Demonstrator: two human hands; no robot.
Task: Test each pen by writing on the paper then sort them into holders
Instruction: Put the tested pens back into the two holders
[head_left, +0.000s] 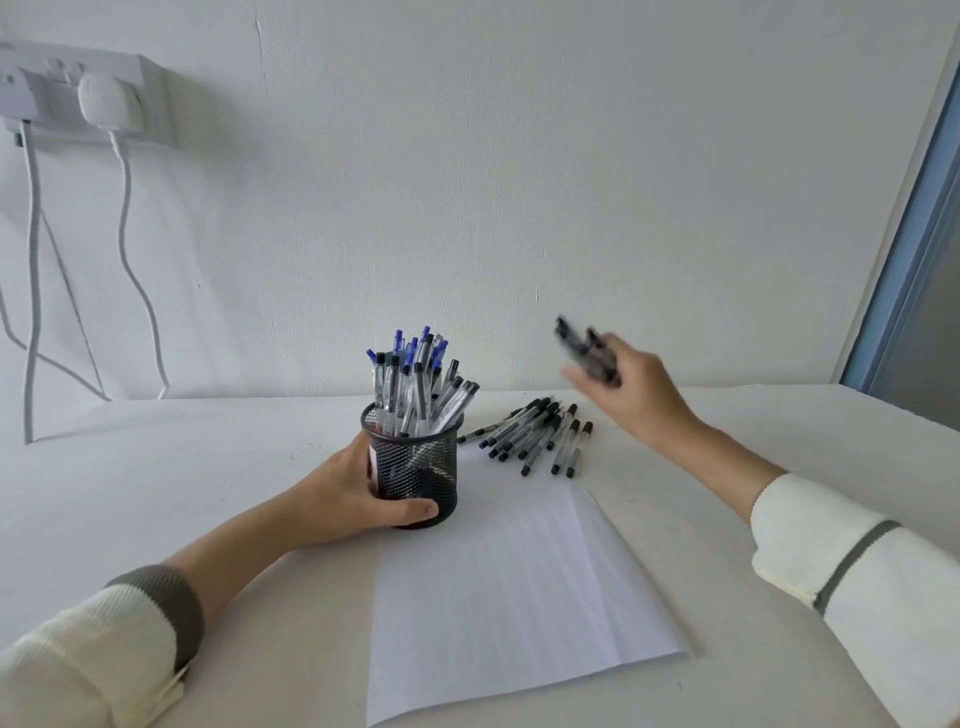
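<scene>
A black mesh pen holder (415, 467) stands on the white table, filled with several blue- and black-capped pens (415, 382). My left hand (343, 499) grips the holder from its left side, thumb across the front. My right hand (631, 387) is raised above the table at the right and holds a small bunch of black-capped pens (584, 351), blurred by motion. A pile of several black-capped pens (535, 434) lies on the table just right of the holder. A blank sheet of paper (514, 587) lies in front of the holder.
The white table (208, 467) meets a white wall at the back. A wall socket with a plug (104, 101) and hanging white cables (130, 234) sits at upper left. A blue window frame (914, 260) runs along the right edge.
</scene>
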